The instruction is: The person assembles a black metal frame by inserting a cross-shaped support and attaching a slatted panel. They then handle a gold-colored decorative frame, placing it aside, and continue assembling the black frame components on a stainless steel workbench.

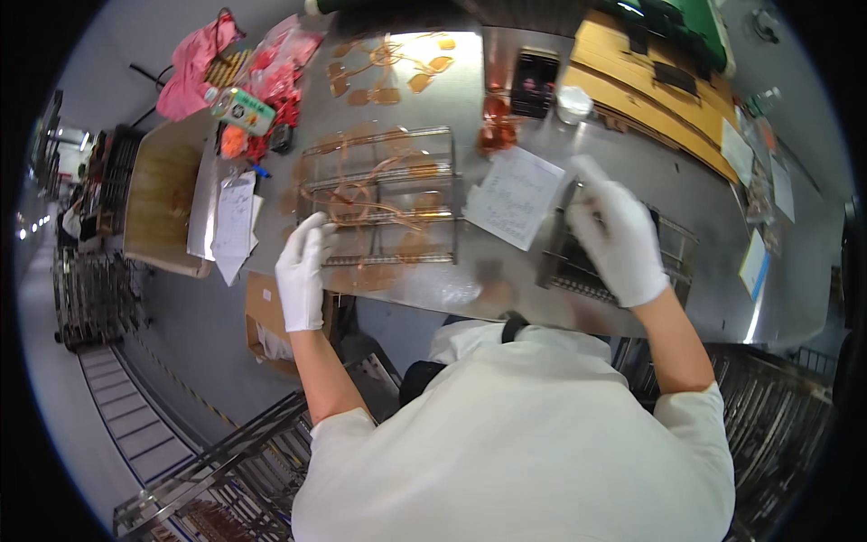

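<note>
My left hand point(302, 271), in a white glove, is at the left front corner of a metal wire rack point(452, 203). Its fingers are slightly bent and apart, and whether they touch the rack I cannot tell. Thin amber flexible strips point(361, 203) with broad, flat ends lie across this rack. My right hand point(623, 244), gloved too and smeared by motion, hovers over a second, dark rack point(578, 262). Its index finger and thumb stand apart, with nothing visible between them. Part of the dark rack is hidden beneath that hand.
More amber strips point(388, 59) lie at the table's far side. Handwritten paper point(515, 194) sits between the racks, below a dark phone-like object point(535, 83) and a white round container point(574, 104). A bottle point(242, 110) and pink plastic bags point(280, 59) crowd the far left.
</note>
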A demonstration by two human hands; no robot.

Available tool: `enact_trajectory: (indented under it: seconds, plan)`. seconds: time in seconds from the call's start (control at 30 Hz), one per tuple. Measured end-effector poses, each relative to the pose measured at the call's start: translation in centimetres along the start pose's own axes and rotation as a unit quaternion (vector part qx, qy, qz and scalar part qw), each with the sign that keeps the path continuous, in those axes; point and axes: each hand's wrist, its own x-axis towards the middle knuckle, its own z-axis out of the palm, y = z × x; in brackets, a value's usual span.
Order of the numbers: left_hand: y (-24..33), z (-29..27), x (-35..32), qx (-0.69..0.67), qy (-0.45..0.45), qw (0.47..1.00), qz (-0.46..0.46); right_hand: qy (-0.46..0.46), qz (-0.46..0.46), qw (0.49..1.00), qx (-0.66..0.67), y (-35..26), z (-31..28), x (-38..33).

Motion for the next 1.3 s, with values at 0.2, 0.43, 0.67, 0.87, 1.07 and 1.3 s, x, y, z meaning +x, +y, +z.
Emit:
enact_trajectory:
  seconds: [0.2,0.43,0.67,0.87,1.07,1.3]
  plan:
    - [-4.9,-8.9,1.6,-0.023,0.132,0.99,-0.033,-0.129,-0.163,0.978,0.002,-7.0,21.8,8.9]
    - [-8.8,-14.7,3.7,0.014,0.183,0.982,-0.051,-0.331,-0.117,0.933,-0.078,-7.2,27.7,12.4]
    - [-8.6,-6.6,8.2,0.221,0.12,0.953,0.168,-0.046,-0.238,0.954,-0.174,-1.1,27.4,28.4]
    - [-8.4,-1.5,8.4,0.36,-0.068,0.885,0.287,-0.123,-0.047,0.973,-0.189,9.9,32.2,39.7]
    - [-9.5,-0.5,4.5,0.357,-0.003,0.893,0.275,-0.136,-0.01,0.962,-0.236,13.9,36.7,39.2]
    - [-9.4,0.1,3.7,0.357,0.022,0.891,0.278,-0.161,0.032,0.979,-0.125,10.7,35.9,36.8]
